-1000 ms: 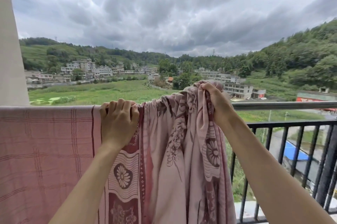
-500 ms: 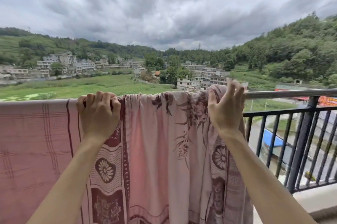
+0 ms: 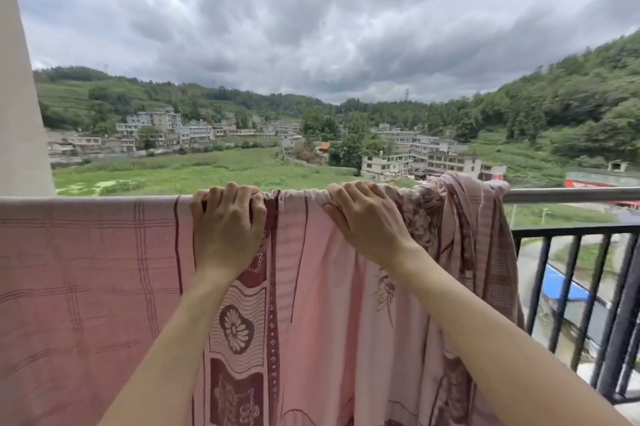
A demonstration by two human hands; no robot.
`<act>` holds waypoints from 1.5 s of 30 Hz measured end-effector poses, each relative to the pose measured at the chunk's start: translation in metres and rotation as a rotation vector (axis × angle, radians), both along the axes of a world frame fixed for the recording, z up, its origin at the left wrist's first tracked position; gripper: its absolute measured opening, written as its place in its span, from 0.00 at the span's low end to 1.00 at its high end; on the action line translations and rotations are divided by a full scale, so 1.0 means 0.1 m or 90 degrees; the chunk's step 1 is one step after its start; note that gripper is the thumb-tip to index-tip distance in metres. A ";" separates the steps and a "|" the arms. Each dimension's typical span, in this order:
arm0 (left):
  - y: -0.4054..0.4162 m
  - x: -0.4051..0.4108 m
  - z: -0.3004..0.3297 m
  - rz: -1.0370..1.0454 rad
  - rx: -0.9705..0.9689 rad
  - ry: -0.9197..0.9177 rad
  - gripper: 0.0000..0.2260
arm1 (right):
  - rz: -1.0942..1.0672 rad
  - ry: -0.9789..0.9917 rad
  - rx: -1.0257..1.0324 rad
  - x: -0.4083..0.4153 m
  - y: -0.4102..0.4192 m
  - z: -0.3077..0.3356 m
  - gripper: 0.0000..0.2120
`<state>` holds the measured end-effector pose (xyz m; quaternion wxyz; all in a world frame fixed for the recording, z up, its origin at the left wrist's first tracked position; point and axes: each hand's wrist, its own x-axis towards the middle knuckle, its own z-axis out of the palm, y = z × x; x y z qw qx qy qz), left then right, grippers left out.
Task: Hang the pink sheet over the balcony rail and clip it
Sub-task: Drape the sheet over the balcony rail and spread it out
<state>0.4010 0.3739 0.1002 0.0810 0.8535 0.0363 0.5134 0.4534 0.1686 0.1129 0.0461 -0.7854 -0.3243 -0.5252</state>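
Head view, on a balcony above a green valley under heavy cloud: a pale pillar [image 3: 17, 86] stands at the far left edge. The pink sheet [image 3: 86, 280] hangs over the balcony rail [image 3: 571, 195], spread flat on the left with a faint check pattern, bunched in dark floral folds toward the right. The left hand [image 3: 227, 224] reaches up from a bare forearm, knuckles toward the camera, fingers curled over the top of the rail and gripping the sheet's draped edge by a maroon border stripe. Just to its right, the right hand [image 3: 363, 217] angles in from the lower right, fingers likewise hooked over the rail, clutching the cloth beside the gathered folds. Past the bunched end, the bare metal rail runs on, with black balusters [image 3: 561, 287] below and village buildings [image 3: 415, 158] beyond.
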 end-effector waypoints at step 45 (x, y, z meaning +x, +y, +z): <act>0.20 -0.17 0.12 0.020 -0.036 0.023 0.18 | -0.147 0.232 0.304 -0.05 -0.46 0.08 0.27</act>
